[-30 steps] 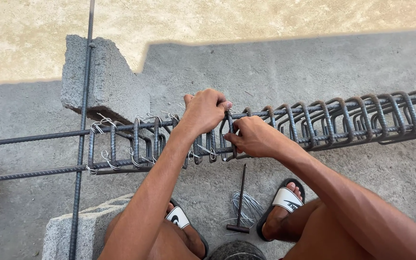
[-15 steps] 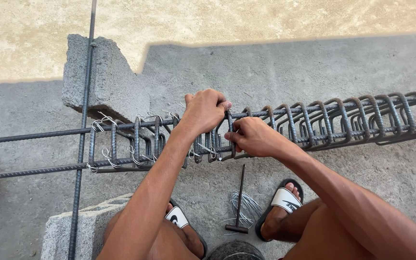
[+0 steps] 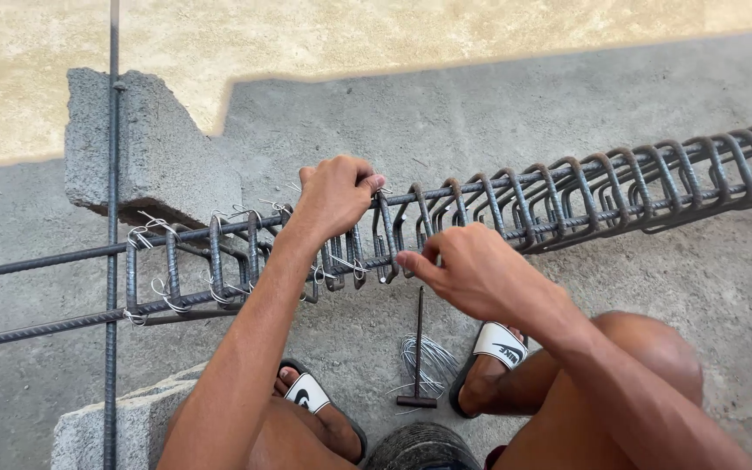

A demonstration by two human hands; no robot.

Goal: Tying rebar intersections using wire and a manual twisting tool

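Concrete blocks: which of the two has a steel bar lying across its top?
The far concrete block, upper left: a thin vertical bar crosses it. The near block at the bottom edge has that bar running beside it.

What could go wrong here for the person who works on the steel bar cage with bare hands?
The left hand grips a stirrup and the right hand pinches beside it, both ungloved; the cut tie wire ends nearby might scratch them. The feet wear open sandals next to the loose wire coil and tying hook, which could snag or poke.
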